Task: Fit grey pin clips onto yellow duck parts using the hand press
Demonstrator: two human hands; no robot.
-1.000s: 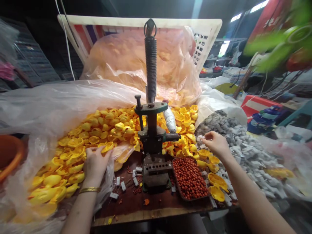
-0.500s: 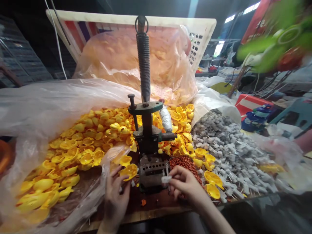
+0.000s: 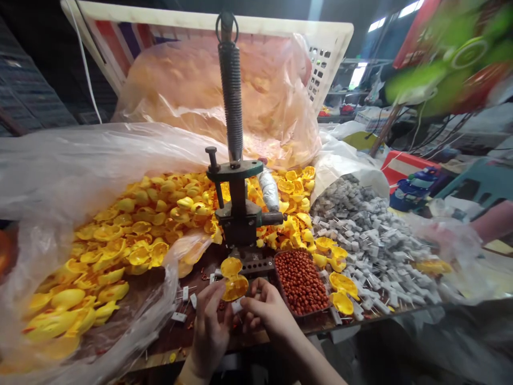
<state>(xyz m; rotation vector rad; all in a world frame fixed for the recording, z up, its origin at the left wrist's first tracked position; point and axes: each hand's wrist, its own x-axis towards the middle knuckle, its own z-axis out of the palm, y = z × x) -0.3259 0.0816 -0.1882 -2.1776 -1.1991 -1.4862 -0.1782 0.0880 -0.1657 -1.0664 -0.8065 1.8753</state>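
Observation:
My left hand point(image 3: 210, 321) is closed on a hollow yellow plastic duck shell point(image 3: 234, 287), whose inside faces up. Close beside it, my right hand point(image 3: 267, 314) pinches a small white plastic block point(image 3: 237, 306) just below the shell. Both hands are at the front of a hand press point(image 3: 239, 224) with a tall spring and a lever wrapped in silvery tape. A few white blocks with thin metal pins point(image 3: 179, 317) lie left of my left hand. Just right of my right hand sits a tray of red-brown beads point(image 3: 301, 282).
Yellow duck shells point(image 3: 140, 230) are heaped on the left under clear plastic sheeting point(image 3: 100, 155). A pile of white blocks point(image 3: 368, 240) covers the right. Behind stands a white crate point(image 3: 334, 59) holding a bagged load. A green fan point(image 3: 467, 53) blurs at upper right; another person's arm point(image 3: 491, 222) shows at the right edge.
My right hand has moved left with the white block, up to the yellow shell. My left hand has shifted right with the shell. More of the bead tray now shows.

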